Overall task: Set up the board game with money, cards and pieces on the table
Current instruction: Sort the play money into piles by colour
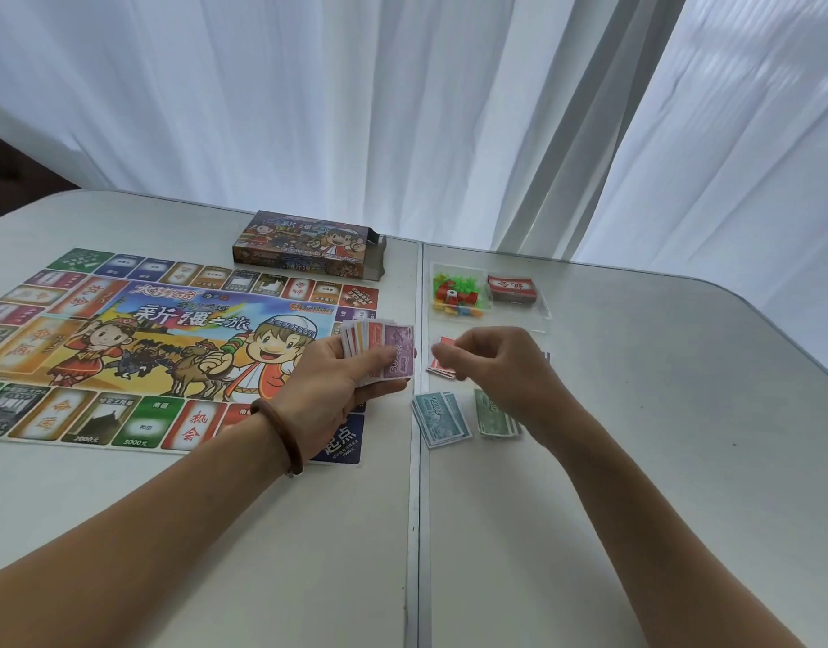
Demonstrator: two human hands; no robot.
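Gripping a fanned stack of paper play-money notes (pixel 379 353), the left hand (pixel 327 381) likely exposes colours for sorting. The right hand (pixel 491 362) curls over a red note pile (pixel 442 364); I cannot tell whether it grasps one. A blue note pile (pixel 440 418) and a green note pile (pixel 494 413) lie beside its wrist.

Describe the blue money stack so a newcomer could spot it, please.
From the game board, cross the table's seam rightward. The blue stack lies beside the seam, nearest the person. It alone is blue; a green stack lies rightward, a red stack behind.
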